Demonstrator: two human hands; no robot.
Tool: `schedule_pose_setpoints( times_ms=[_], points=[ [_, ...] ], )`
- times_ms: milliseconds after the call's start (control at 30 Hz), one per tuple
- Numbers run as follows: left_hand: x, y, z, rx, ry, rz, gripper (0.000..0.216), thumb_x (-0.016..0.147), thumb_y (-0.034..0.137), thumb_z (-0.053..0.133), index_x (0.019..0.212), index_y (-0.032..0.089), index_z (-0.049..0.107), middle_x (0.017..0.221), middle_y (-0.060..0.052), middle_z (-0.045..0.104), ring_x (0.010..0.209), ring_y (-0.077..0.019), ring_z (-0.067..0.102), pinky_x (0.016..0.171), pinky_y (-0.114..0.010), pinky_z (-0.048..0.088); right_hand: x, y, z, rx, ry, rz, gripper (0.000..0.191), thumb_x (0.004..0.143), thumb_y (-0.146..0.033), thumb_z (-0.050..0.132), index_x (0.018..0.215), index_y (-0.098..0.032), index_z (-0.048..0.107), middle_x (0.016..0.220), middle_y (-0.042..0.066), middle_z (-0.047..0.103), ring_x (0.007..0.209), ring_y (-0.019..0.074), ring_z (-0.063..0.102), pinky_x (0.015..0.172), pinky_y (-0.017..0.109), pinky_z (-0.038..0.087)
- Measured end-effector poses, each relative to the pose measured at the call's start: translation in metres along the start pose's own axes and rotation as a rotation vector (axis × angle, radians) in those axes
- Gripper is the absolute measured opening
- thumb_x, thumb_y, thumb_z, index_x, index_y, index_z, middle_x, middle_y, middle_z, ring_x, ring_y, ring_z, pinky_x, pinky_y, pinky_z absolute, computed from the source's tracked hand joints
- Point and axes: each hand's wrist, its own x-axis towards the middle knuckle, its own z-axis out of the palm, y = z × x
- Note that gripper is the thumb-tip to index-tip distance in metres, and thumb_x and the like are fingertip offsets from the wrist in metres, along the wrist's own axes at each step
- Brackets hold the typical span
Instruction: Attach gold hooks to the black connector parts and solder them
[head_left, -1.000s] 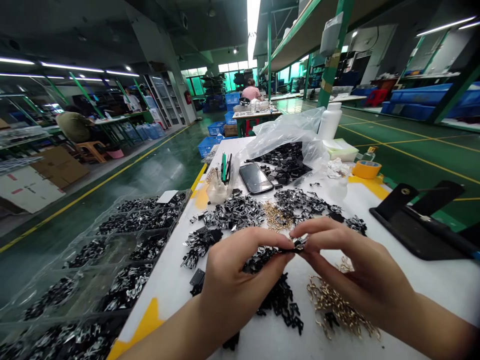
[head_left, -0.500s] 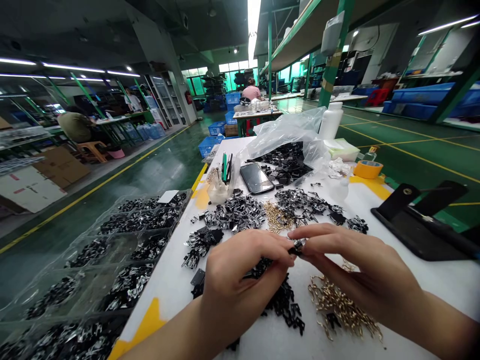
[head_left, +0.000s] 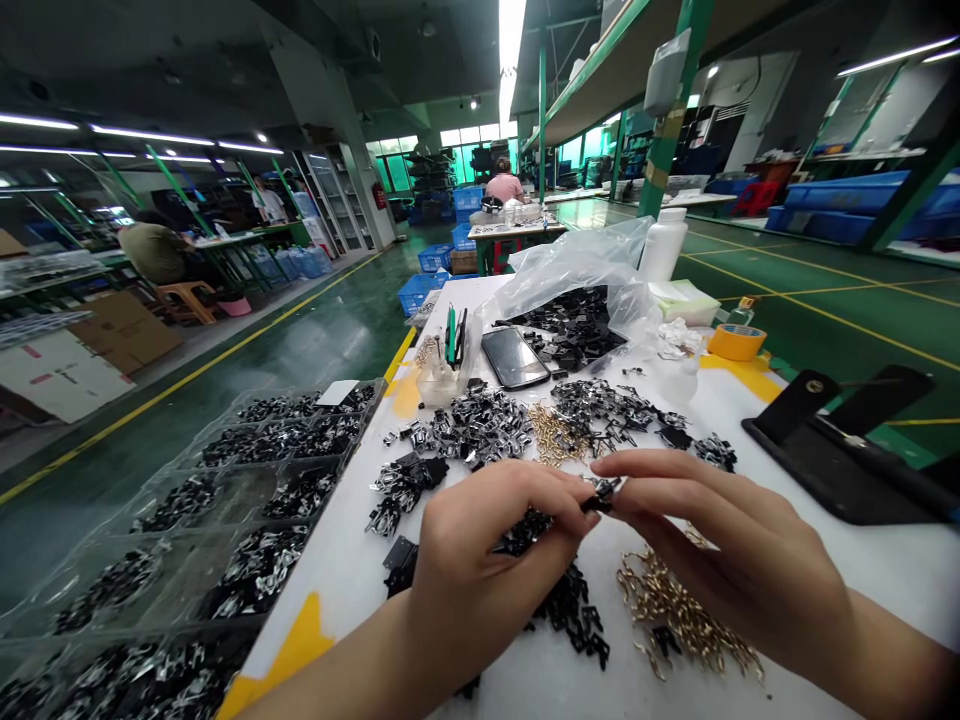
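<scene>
Head view: left hand [head_left: 480, 570] and right hand [head_left: 720, 560] meet over the white table [head_left: 862, 580], fingertips of both pinched on 1 small black-and-silver clip [head_left: 602, 492]. Black parts pile [head_left: 562, 600] lies under the hands, gold hooks [head_left: 675, 610] just below the right hand, phone [head_left: 514, 357] farther back.

Both hands [head_left: 600, 560] pinching small metal clip [head_left: 602, 492], parts-strewn white table [head_left: 825, 560]

Bright ceiling strip light [head_left: 511, 40] glare is seen overhead; edges are bent by wide-angle distortion; soft shadows.
</scene>
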Motion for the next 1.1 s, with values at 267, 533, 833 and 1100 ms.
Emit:
schedule_pose_setpoints(
  times_ms=[267, 533, 833, 1100],
  points=[
    [0.0001, 0.0043, 0.0015, 0.012, 0.014, -0.081, 0.022, 0.069, -0.004, 0.066, 0.07, 0.018, 0.064, 0.076, -0.003, 0.075, 0.074, -0.0165, 0.072, 0.073, -0.026, 0.06, 0.0014, 0.0012, 0.0016, -0.011, 0.008, -0.008, 0.024, 0.081, 0.004, 0.049, 0.097, -0.015, 0.053, 0.091, 0.008, 0.054, 0.082, 0.0144, 0.058, 0.067, 0.022, 0.051],
    [0.0001, 0.0045, 0.0027, 0.011, 0.016, -0.08, 0.022, 0.069, -0.005, 0.065, 0.072, 0.016, 0.064, 0.078, -0.003, 0.075, 0.074, -0.0142, 0.071, 0.071, -0.02, 0.059, -0.0039, 0.0013, 0.0053, -0.004, 0.013, -0.005, 0.025, 0.084, 0.002, 0.046, 0.1, -0.016, 0.051, 0.092, 0.007, 0.051, 0.08, 0.0145, 0.056, 0.065, 0.024, 0.049],
    [-0.0016, 0.0005, 0.0013, 0.067, 0.018, 0.02, 0.026, 0.071, -0.002, 0.067, 0.087, 0.018, 0.063, 0.083, -0.003, 0.071, 0.078, -0.0144, 0.068, 0.073, -0.023, 0.058, -0.0056, 0.0028, 0.0039, -0.117, 0.007, -0.065, 0.026, 0.084, 0.0, 0.046, 0.103, -0.019, 0.052, 0.092, 0.007, 0.057, 0.077, 0.0157, 0.06, 0.062, 0.024, 0.051],
    [-0.0014, -0.0003, 0.0, 0.068, -0.016, 0.085, 0.028, 0.072, -0.005, 0.063, 0.089, 0.018, 0.061, 0.081, -0.004, 0.07, 0.078, -0.0151, 0.067, 0.074, -0.026, 0.057, -0.0073, 0.0018, 0.0002, -0.137, -0.023, -0.053, 0.029, 0.083, -0.002, 0.044, 0.101, -0.023, 0.052, 0.091, 0.004, 0.064, 0.075, 0.0155, 0.066, 0.062, 0.024, 0.054]
  ],
)
